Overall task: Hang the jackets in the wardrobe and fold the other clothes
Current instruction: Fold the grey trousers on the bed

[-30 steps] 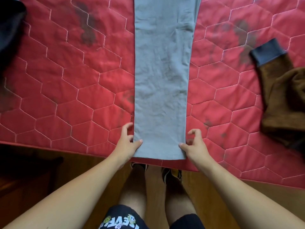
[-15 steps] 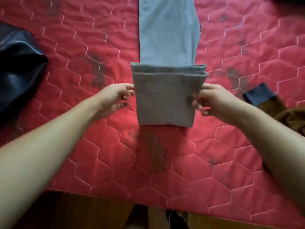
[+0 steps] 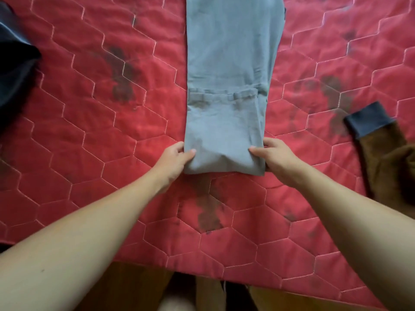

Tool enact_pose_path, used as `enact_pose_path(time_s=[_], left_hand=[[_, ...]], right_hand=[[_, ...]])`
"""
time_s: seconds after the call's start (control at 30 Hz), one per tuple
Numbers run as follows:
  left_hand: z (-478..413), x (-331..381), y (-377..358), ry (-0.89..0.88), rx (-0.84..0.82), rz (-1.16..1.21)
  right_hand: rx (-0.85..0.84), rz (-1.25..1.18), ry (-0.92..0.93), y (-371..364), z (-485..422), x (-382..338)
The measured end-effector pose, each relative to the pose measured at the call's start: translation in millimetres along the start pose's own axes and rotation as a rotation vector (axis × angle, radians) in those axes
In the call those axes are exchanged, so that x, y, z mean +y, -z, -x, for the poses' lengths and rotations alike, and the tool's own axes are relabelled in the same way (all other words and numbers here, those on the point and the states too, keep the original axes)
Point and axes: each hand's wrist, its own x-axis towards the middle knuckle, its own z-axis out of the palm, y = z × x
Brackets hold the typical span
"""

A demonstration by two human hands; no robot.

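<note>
Grey trousers [image 3: 231,52] lie lengthwise on the red quilted mattress [image 3: 89,135], running away from me. Their near end is folded over onto the rest, and the hem of the folded flap [image 3: 224,133] lies across the middle. My left hand [image 3: 177,159] pinches the left corner of the fold, thumb on top. At the right corner of the fold my right hand [image 3: 272,157] pinches the cloth the same way.
A brown fleece garment with a dark blue cuff [image 3: 386,153] lies at the right edge. A dark blue jacket [image 3: 13,70] lies at the left edge. Dark stains mark the mattress. Wooden floor [image 3: 139,288] and my legs show below the mattress's near edge.
My hands lifted the near end of the trousers, carried it away from me and laid it over the rest. Both hands then came back to the new fold's corners.
</note>
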Motion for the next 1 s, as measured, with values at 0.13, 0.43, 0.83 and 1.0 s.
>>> enact_pose_path(time_s=[0.13,0.43,0.83,1.0], left_hand=[[5,2,3,-0.035,-0.009,-0.228],[35,-51,16,0.048,-0.047,-0.325],[20,-34,7,0.114,0.049,-0.044],[11,-23,12,0.128,-0.001,0.026]], right_hand=[[0.040,0.267,0.114,-1,9,4],[0.107,0.414,0.046,-21,49,91],[0.222,0.035,0.036,-45,29,39],[0.196,-0.044,-0.018,-46,19,32]])
